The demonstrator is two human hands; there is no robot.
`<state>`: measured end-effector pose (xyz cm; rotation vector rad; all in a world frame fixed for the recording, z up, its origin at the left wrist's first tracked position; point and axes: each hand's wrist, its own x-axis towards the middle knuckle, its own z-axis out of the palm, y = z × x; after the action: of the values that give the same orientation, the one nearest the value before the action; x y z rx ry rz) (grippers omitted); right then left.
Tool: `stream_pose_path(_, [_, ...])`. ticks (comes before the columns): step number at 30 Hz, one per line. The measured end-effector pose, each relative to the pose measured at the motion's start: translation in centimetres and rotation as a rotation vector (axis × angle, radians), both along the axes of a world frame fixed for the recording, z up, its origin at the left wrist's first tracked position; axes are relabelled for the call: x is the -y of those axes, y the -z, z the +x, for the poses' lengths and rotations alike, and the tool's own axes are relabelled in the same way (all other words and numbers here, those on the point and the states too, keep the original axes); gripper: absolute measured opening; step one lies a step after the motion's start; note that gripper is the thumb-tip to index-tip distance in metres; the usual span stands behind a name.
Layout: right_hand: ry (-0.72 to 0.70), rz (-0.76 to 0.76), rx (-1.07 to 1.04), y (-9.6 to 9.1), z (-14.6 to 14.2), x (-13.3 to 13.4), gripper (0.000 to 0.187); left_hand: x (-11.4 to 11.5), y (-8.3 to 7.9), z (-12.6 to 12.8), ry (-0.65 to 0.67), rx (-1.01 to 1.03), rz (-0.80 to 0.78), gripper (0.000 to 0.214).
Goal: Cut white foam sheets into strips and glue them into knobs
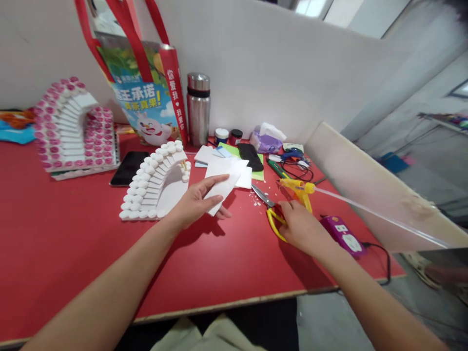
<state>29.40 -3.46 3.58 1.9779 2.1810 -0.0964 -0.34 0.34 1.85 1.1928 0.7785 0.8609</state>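
Observation:
My left hand [200, 197] pinches a white rectangular sheet [227, 183], held tilted over the middle of the table. The sheet may be foam board or stiff paper; I cannot tell which. My right hand [298, 222] is closed on the yellow handles of a pair of scissors [268, 201], whose blades point away and to the left. Small white scraps [257, 197] lie by the blades. Left of my left hand stands a white curved staircase model [149, 187] edged with round white discs. Just past my right hand is a yellow glue gun [298, 187] with a long clear stick.
A pink-and-white staircase model [47, 126], a printed bag [146, 107] and a steel flask [198, 109] stand at the back. A dark phone [128, 168] lies left. Toward the right are a purple power strip [342, 235], a green cutter [278, 168], cables and a side panel [373, 185].

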Motion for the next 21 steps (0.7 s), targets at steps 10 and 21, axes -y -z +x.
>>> stream_pose_path(10, [0.02, -0.198, 0.012, -1.1, 0.5, -0.3, 0.055, -0.7, 0.9, 0.1, -0.147, 0.147, -0.063, 0.064])
stream_pose_path(21, [0.192, -0.19, -0.895, -1.4, 4.3, 3.7, 0.046, -0.5, 0.7, 0.4, -0.037, 0.243, -0.02, 0.076])
